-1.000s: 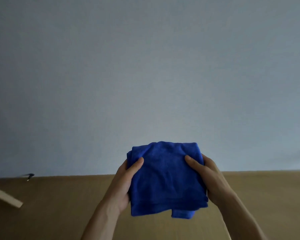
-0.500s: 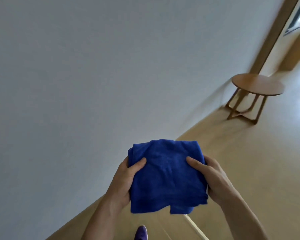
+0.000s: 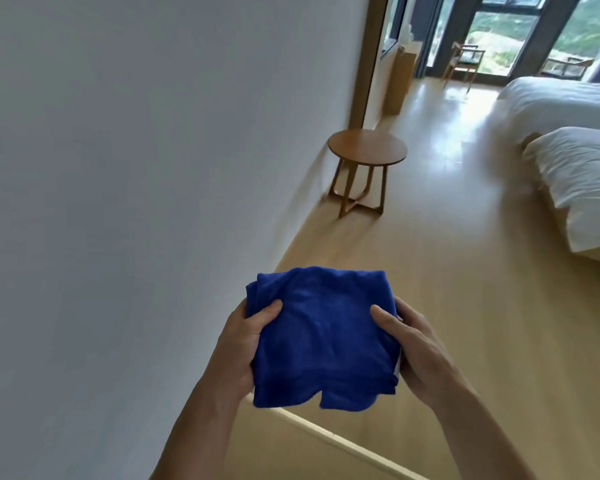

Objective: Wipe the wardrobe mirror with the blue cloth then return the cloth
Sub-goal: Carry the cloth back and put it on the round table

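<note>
Since half a second ago our view has turned right: the table (image 3: 367,150) sits more to the middle, and a bed (image 3: 575,174) shows right of it. Our left hand (image 3: 238,344) and right hand (image 3: 420,355) each grip one side of the folded cloth (image 3: 323,337), well in front of the table.

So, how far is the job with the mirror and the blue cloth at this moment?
Done: the blue cloth is picked up and folded. In hand: the left hand and the right hand grip its two sides, thumbs on top, above the wooden floor. Left: no mirror shows in this view, so I cannot tell whether it was wiped; the cloth is not yet returned.
</note>
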